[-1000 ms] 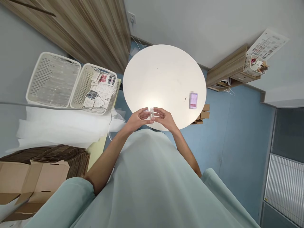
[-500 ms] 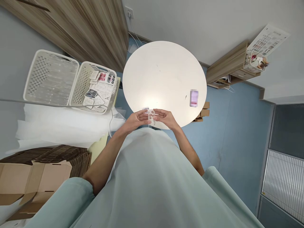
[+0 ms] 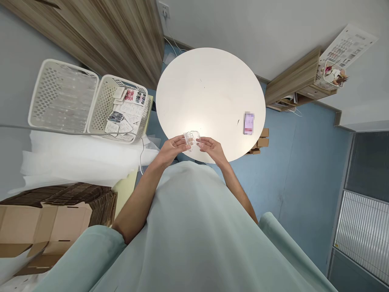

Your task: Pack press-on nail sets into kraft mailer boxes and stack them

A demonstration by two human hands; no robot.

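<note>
Between my hands, over the table's near edge, is a small clear plastic case (image 3: 190, 139). My left hand (image 3: 172, 150) grips its left part between thumb and fingers. A transparent flap or lid (image 3: 197, 133) stands out to the right of that part, and my right hand (image 3: 213, 150) pinches its edge. Whatever lies inside the case is too small to make out. Below both hands is the round white table (image 3: 209, 89).
A purple, blurred-out phone-like object (image 3: 248, 123) lies on the table's right side. To the left are a basket of clear plastic pieces (image 3: 65, 97) and a basket of cards (image 3: 100, 101). White sheets (image 3: 75, 158) and flattened cardboard boxes (image 3: 69, 223) sit nearer me.
The clear case has turned and spread apart, its transparent flap now showing on the right. My hands have shifted slightly, with my right hand now on the flap's edge.
</note>
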